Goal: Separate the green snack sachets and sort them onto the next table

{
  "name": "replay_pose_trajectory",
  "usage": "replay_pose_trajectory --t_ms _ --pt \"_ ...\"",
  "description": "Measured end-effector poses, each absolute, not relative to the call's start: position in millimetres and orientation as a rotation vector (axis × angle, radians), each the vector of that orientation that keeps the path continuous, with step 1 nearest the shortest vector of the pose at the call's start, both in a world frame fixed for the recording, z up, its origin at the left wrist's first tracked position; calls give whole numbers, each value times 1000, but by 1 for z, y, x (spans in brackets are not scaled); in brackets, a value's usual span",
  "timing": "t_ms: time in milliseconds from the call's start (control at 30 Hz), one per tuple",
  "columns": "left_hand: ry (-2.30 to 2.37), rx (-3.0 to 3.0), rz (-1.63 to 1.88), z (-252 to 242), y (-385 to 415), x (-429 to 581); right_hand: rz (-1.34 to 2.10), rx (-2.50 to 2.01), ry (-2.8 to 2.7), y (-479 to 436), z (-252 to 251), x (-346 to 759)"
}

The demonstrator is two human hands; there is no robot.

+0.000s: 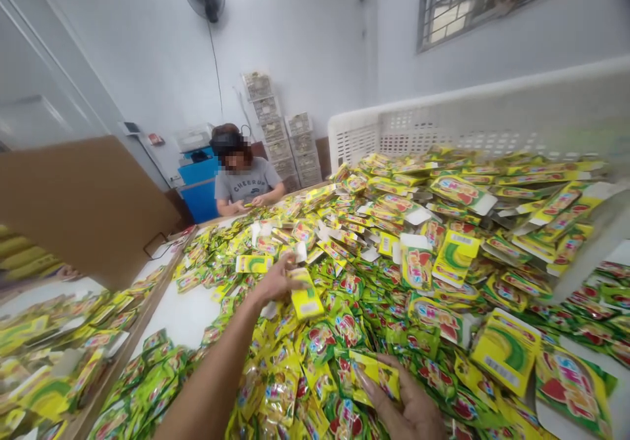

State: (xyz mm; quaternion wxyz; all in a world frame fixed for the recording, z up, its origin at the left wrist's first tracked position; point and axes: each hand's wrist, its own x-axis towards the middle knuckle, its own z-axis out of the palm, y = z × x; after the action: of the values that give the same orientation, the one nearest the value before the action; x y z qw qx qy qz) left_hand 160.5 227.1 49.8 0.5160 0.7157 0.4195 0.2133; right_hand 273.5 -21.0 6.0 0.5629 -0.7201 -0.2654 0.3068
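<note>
My left hand (pixel 276 282) reaches forward over the heap, its fingers closed on the end of a small yellow carton (pixel 307 299) with a green banana picture. Nearer to me, my right hand (pixel 406 404) pinches a yellow candy packet (pixel 371 376) between thumb and fingers. A green packet (pixel 343 369) lies against that one; whether it is also held, I cannot tell. Loose green and yellow packets surround both hands. Beyond them, open-flapped cartons (pixel 416 263) are piled up, one yellow carton (pixel 506 351) lying to the right of my right hand.
A white perforated crate (pixel 354 122) lies tipped at the right, cartons spilling from it. On the left, a wooden strip (pixel 142 322) divides the table, with a brown cardboard sheet (pixel 83 197) beyond. A co-worker (pixel 246 181) sits across, handling something small. Stacked baskets (pixel 273 128) stand behind.
</note>
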Motion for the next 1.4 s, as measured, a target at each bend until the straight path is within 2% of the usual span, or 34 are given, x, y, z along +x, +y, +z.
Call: replay_pose_trajectory --t_ms 200,333,567,767,900,1000,1100,1167,1300,1400 --pt "909 1993 538 48 165 160 771 -1657 -661 -18 4 279" --pt "956 1816 656 52 130 140 741 -1600 -704 -19 13 283" --pt "1038 1432 919 64 72 105 1101 -1279 -1181 -27 26 279" --pt "1026 1361 946 55 39 90 1291 -1324 -1376 -29 14 260" --pt "1102 1304 1026 50 28 74 1202 -1354 -1348 -27 15 265" --pt "1093 1149 1127 46 23 66 948 -1540 -1205 -23 16 272" --pt "1015 904 1162 45 17 63 861 -1444 -1200 -24 18 270" --pt "953 752 1180 45 13 64 1087 -1245 -1215 -29 19 263" --pt "820 603 1218 44 5 68 1746 -912 -1144 -43 19 243" --pt "760 549 1194 43 1 71 1876 -838 -1156 -50 21 235"
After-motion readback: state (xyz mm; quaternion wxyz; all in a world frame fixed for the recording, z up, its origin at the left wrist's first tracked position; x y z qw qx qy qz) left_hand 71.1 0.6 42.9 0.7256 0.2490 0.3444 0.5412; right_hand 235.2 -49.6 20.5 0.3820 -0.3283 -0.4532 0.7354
